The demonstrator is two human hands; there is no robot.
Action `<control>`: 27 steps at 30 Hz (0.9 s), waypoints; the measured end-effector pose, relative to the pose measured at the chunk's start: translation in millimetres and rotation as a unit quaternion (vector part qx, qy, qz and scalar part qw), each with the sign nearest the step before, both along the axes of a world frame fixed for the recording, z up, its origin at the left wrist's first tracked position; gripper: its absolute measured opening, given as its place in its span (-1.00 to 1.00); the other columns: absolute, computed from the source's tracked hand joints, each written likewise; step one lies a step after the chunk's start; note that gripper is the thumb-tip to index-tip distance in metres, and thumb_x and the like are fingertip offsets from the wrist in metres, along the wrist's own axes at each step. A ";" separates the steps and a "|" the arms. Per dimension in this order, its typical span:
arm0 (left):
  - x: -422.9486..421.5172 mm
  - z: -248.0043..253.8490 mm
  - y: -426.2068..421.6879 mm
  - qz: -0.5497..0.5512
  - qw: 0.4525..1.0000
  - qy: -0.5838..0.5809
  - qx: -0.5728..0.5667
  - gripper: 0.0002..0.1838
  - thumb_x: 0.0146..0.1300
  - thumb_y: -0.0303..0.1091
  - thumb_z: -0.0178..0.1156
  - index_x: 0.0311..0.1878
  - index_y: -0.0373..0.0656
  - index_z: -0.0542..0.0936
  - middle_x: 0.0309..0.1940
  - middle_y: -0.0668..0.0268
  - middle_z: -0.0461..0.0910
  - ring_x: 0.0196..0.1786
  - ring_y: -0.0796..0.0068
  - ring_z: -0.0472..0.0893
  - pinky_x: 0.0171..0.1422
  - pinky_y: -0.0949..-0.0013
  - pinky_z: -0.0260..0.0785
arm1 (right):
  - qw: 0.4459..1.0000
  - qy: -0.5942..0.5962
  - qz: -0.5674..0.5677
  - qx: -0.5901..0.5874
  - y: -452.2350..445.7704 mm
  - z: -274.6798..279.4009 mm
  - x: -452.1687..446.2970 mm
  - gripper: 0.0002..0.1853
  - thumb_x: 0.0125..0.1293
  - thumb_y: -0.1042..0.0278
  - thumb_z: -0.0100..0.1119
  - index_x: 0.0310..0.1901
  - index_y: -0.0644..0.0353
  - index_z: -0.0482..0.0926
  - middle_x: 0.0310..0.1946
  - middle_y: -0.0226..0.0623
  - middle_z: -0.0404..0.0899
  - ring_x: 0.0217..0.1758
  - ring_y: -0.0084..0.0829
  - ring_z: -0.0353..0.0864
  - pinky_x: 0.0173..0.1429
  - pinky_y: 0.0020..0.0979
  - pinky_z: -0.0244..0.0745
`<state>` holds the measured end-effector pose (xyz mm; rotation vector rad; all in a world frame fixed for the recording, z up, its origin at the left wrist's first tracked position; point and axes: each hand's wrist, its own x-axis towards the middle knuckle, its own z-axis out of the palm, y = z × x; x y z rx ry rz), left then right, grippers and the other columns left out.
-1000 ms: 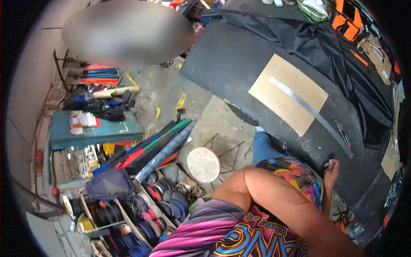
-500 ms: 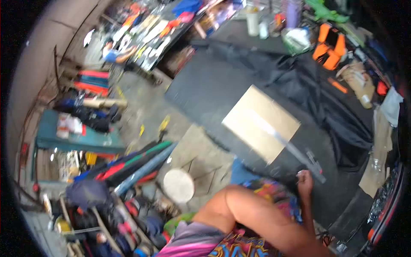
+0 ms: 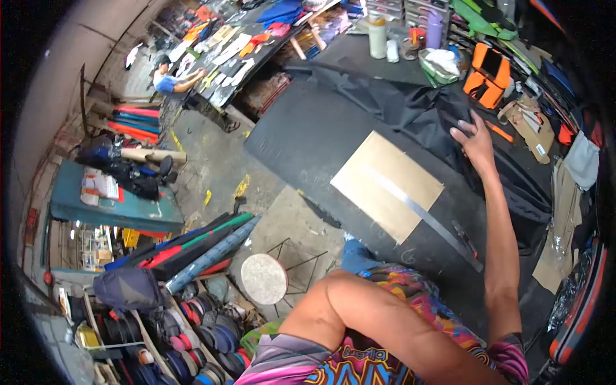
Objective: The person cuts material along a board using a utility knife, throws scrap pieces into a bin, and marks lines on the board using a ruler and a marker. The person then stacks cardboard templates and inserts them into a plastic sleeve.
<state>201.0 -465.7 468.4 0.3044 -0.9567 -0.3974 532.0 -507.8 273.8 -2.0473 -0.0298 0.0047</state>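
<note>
My right hand [image 3: 476, 142] is stretched out over the rumpled black fabric [image 3: 410, 109], with thumb and forefinger apart and nothing visible between them. Whether it touches the cloth I cannot tell. My left arm [image 3: 378, 311] bends across my body, and its hand is out of view past the bottom edge. A tan rectangular sheet [image 3: 366, 205] lies flat on the black-topped table [image 3: 289, 138]. Across it runs a long metal ruler [image 3: 436, 227], its near end sticking out past the sheet. Beside that end rests a small, dark, slim tool [image 3: 463, 237] of unclear kind.
An orange-and-black bag [image 3: 487, 80], bottles [image 3: 377, 38] and an orange strip [image 3: 499, 131] sit along the table's far side. Cardboard pieces [image 3: 557, 237] lie at the right. A round stool [image 3: 264, 279] stands left of me. Another person [image 3: 173, 80] works at a cluttered table farther off.
My right hand has gone from a closed position near the ruler's end to farther out over the black fabric, its fingers now spread. The sheet and ruler stay in place.
</note>
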 end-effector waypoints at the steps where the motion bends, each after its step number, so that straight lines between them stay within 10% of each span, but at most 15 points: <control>1: -0.4 -0.9 2.2 0.008 1.000 0.001 0.004 -0.60 0.43 -0.03 0.25 -0.09 -0.25 0.57 -0.18 0.15 0.61 -0.26 0.26 0.56 -0.15 0.17 0.42 | 0.999 0.006 0.010 0.039 1.9 -21.7 -9.8 -0.20 0.32 0.28 0.44 0.51 0.27 0.26 0.16 -0.14 0.66 -0.50 -0.60 0.51 -0.46 -0.51 0.42; 5: -2.8 -1.9 2.7 0.021 1.000 -0.009 0.015 -0.60 0.41 -0.02 0.26 -0.12 -0.24 0.56 -0.21 0.17 0.60 -0.30 0.28 0.54 -0.19 0.19 0.40 | 0.993 0.076 0.073 0.062 -18.0 -133.5 -99.9 -0.52 0.41 0.35 0.33 0.29 0.30 0.48 -0.20 -0.30 0.68 -0.53 -0.68 0.46 -0.52 -0.55 0.36; 15: -7.0 2.1 -2.0 0.043 0.999 0.023 -0.020 -0.61 0.38 0.00 0.28 -0.19 -0.20 0.55 -0.29 0.22 0.60 -0.39 0.31 0.51 -0.27 0.22 0.36 | 0.940 0.280 -0.114 0.156 -97.8 -216.1 -342.0 -0.55 0.45 0.29 0.33 0.26 0.32 0.51 -0.15 -0.36 0.68 -0.45 -0.68 0.49 -0.42 -0.57 0.41; 27: -1.1 3.9 26.1 0.123 0.989 -0.043 0.077 -0.61 0.34 0.02 0.30 -0.27 -0.15 0.54 -0.39 0.27 0.58 -0.49 0.36 0.48 -0.38 0.26 0.32 | 0.938 0.270 -0.112 0.184 -144.0 -266.0 -370.6 -0.64 0.35 0.32 0.44 0.10 0.22 0.59 -0.40 -0.50 0.62 -0.49 -0.68 0.47 -0.41 -0.57 0.38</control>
